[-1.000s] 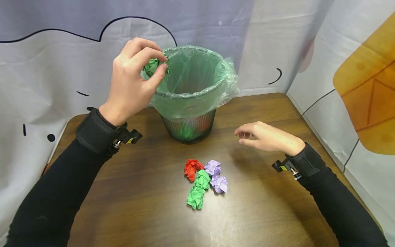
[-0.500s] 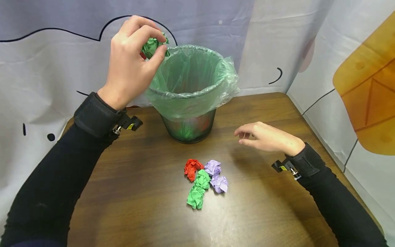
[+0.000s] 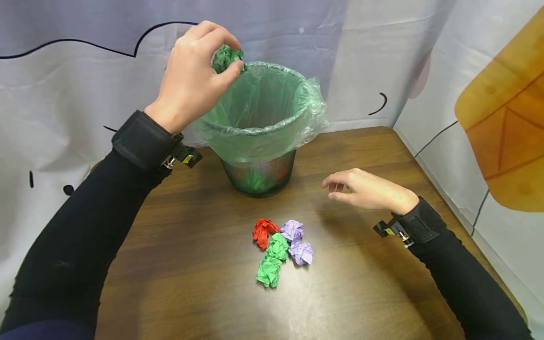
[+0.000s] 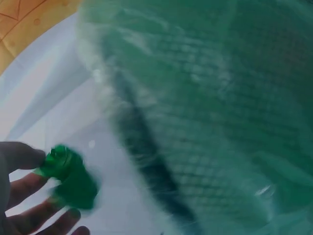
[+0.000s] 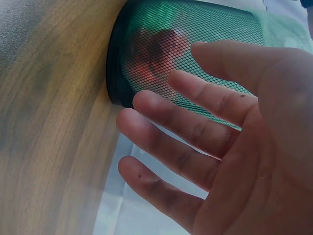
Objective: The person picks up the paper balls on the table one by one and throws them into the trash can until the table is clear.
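In the head view my left hand (image 3: 197, 75) is raised at the upper left of the waste bin. Its thumb and fingertips pinch a crumpled green paper ball (image 3: 226, 58), which overlaps the bin's back left rim there. The left wrist view shows the ball (image 4: 73, 178) blurred, outside the bag-covered rim. A green plastic bag (image 3: 255, 146) lines the black mesh bin (image 3: 259, 177). Over the table, right of the bin, my right hand (image 3: 361, 189) holds nothing, its fingers loosely bent. The right wrist view has the palm (image 5: 244, 161) facing the mesh.
In front of the bin lie a red paper ball (image 3: 264, 232), crumpled green paper (image 3: 272, 264) and crumpled purple paper (image 3: 299, 245). Red and green paper (image 5: 156, 49) shows through the mesh. A printed curtain (image 3: 361, 56) hangs behind the wooden table (image 3: 191, 283).
My left hand has risen with the green paper ball, then shifted right toward the bin over the last half second. My right hand has stayed still.
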Available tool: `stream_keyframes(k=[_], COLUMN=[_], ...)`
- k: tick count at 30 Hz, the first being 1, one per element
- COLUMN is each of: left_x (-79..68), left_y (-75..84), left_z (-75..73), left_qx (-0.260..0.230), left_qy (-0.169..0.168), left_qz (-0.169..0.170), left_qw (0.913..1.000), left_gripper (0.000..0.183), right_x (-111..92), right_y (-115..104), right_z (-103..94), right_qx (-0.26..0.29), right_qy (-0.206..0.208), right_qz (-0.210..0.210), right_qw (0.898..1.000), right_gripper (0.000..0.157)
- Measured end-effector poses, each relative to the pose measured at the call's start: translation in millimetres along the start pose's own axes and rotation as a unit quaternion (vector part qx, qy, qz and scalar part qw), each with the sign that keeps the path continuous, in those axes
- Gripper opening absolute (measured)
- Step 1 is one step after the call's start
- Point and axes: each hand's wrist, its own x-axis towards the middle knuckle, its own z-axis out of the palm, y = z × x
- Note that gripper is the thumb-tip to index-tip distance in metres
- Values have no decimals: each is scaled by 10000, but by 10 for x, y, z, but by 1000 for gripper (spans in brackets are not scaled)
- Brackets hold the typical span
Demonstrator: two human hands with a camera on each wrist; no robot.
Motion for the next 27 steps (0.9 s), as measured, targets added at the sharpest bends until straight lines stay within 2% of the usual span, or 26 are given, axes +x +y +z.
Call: stream_keyframes(k=[3, 8, 13, 20, 27], left_x=[2, -55, -185, -410, -594], left_y=[-19, -39, -18, 30, 51], left_z=[41, 69, 62, 39, 14], left_qx=[82, 138, 107, 56, 23], left_qy=[-423, -591, -588, -458, -314], left_qz=[-312, -403, -377, -139, -80], left_qw=[9986, 9973, 9975, 9988, 9995], left_gripper=[26, 24, 22, 19, 17], right_x=[-6, -12, -15, 7, 3], right_y=[-8, -10, -17, -21, -23], right_z=[8, 23, 41, 57, 78], right_qx=[13, 2, 60, 90, 36], right_qy=[-30, -26, -17, -89, -61], right_qz=[49, 93, 43, 87, 18], right_qw=[10000, 10000, 10000, 9999, 10000], right_gripper=[30, 30, 30, 30, 30])
